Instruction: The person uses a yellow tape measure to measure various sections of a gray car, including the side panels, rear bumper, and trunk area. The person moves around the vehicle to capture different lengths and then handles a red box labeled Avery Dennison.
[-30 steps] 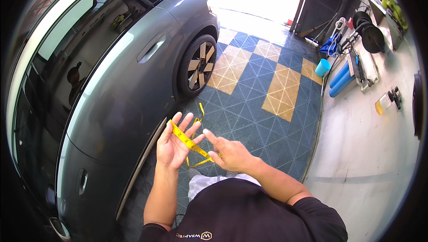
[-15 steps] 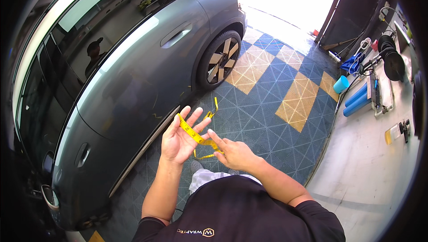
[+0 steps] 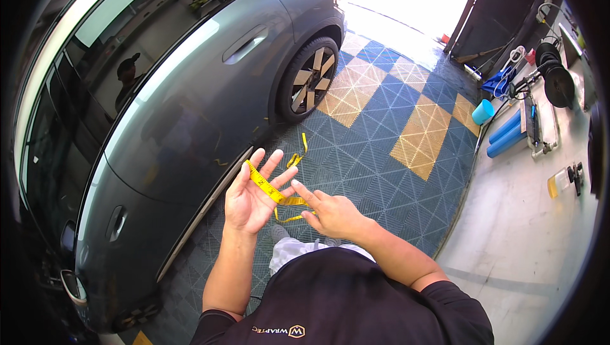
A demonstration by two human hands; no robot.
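the yellow measuring tape spans the gap between the two hands, its long axis slanting from the left thumb tip, across the upturned palm and the roots of the fingers, down and rightward to the right fingers. the left hand is nearer the tape's upper stretch; its fingers are spread apart, with the thumb against the strip's top end, though i cannot tell how firmly it presses. the right hand meets the lower stretch, its index finger reaching toward the left fingertips and its thumb curled below; the strip passes out of sight there, so i cannot tell whether they clamp it. a thin loop hangs between the hands, under the right thumb, and another loose length shows just past the left fingertips, above the patterned floor. the grey car bounds the space left of the left fingers, its wheel beyond them. well off to the right of the right fingers are blue rolls, a light-blue cup and a pale wall.
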